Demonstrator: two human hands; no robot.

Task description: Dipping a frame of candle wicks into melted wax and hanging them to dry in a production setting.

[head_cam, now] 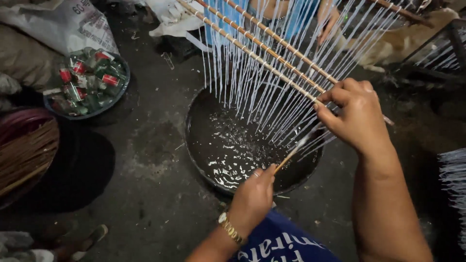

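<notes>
Small craft workshop, floor-level work: bare concrete floor (145, 160), wide dipping pan (204, 145) of dark liquid, coated strings on wooden rods (262, 46), basket of sticks (24, 155), stuffed sacks (53, 24).

A dark, stained concrete floor (150, 160) is carrying a wide black pan (194, 145) of liquid, a basin (124, 92) of small bottles, a woven basket (29, 150) and sacks (53, 24).

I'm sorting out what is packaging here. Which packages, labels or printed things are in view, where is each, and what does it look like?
Small bottles: heaped in a round basin, upper left; greenish, with red labels.
Sack: top left corner, white, crumpled, dark print.
Blue garment: bottom centre, below the left hand; white lettering.
No signs or screens.
</notes>
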